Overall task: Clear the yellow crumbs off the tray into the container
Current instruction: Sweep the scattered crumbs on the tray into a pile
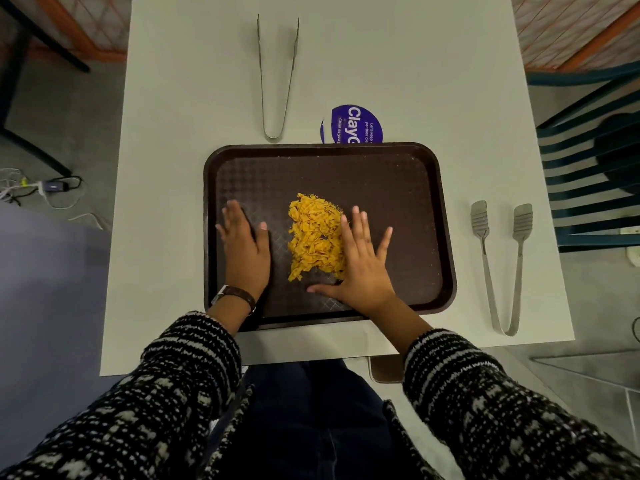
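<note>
A dark brown tray (433, 202) is set flat on a pale table (194, 98), close to the near edge. The yellow crumbs (313, 233) are gathered in 1 loose pile at the middle of the tray, with a few small specks scattered at the pile's far end.

The left hand (246, 251) is laid palm down on the left part of the tray, apart from the pile. Its fingers (232, 211) are straight and released, and nothing is grasped. A brown-strapped watch (235, 296) is worn on that wrist.

The right hand (360, 268) is laid palm down on the tray against the right side of the pile. Its fingers are straight, spread and released; the index finger is touching the crumbs and the thumb is stretched out along the near side of the pile. Nothing is grasped.

2 pairs of metal tongs are noted on the table, both off the tray: narrow tongs (277, 74) beyond the far rim, and flat-ended tongs (502, 265) to the right. A round blue sticker (356, 124) is partly covered by the far rim of the tray. A dark slatted chair (588, 150) is seen at the right of the table. Both forearms are covered by black-and-white knitted sleeves (467, 393).
</note>
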A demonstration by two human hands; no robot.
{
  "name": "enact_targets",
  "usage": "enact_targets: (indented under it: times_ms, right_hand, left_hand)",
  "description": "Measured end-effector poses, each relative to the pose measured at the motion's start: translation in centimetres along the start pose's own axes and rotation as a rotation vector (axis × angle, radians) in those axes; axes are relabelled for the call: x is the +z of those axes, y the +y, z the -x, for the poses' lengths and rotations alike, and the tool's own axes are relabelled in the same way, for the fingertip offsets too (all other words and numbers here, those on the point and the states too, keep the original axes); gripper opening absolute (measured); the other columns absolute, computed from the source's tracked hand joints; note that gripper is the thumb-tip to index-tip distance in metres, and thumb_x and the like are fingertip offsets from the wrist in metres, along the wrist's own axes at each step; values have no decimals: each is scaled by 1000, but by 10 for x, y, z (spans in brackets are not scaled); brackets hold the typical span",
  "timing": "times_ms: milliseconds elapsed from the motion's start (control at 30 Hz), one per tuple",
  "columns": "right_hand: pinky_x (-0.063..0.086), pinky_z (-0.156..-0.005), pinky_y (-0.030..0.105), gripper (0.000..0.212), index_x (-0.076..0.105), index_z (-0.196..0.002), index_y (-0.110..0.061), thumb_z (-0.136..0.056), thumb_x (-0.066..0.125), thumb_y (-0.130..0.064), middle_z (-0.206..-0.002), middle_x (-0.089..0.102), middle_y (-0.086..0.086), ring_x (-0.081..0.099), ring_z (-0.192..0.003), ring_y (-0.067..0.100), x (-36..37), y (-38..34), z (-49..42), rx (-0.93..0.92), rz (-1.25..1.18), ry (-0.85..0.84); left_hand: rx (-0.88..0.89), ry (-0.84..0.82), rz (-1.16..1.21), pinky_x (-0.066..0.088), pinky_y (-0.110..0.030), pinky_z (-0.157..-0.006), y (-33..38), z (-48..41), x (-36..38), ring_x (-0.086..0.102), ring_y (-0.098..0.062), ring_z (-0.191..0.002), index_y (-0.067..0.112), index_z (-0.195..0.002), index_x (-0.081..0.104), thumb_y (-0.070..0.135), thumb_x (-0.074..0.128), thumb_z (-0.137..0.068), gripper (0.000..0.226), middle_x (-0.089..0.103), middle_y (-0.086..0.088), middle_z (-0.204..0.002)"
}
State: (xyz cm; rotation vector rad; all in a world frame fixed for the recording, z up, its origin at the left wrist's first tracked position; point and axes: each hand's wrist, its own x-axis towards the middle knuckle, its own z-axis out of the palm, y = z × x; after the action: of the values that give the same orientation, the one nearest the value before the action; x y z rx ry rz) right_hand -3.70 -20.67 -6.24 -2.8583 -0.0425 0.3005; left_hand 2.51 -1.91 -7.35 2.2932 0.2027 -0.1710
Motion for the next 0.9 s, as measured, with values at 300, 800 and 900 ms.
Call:
enact_targets:
  times_ms: [300, 800, 900]
  right_hand:
    - [-7, -109, 64, 118, -4, -149, -12, -69, 50, -80, -156, -5, 13, -5, -146, 28, 16, -34, -9, 3, 49, 39]
    - [-11, -117, 45, 84, 3, -150, -7, -92, 42, -54, -160, -2, 12, -12, -146, 18, 18, -8, 21, 396, -463, 180]
    - [-16, -116, 36, 83, 1, -150, -8, -93, 43, -52, -160, -3, 10, -13, -146, 17, 21, -16, 14, 309, -470, 144]
  left_hand:
    - [64, -16, -137, -10, -36, -116, 5, -6, 12, 1, -25, -146, 1, -147, 4, 29, 33, -98, 63, 9, -15, -157]
    - [76, -283, 186, 3, -35, -109, 21, 19, 21, -10, -17, -141, 27, -148, -1, 43, 32, -96, 64, 2, 1, -158]
    - [46, -236, 165, 4, -37, -111, 20, 3, 13, -9, -23, -143, 24, -149, 0, 42, 32, -97, 64, 3, -1, -158]
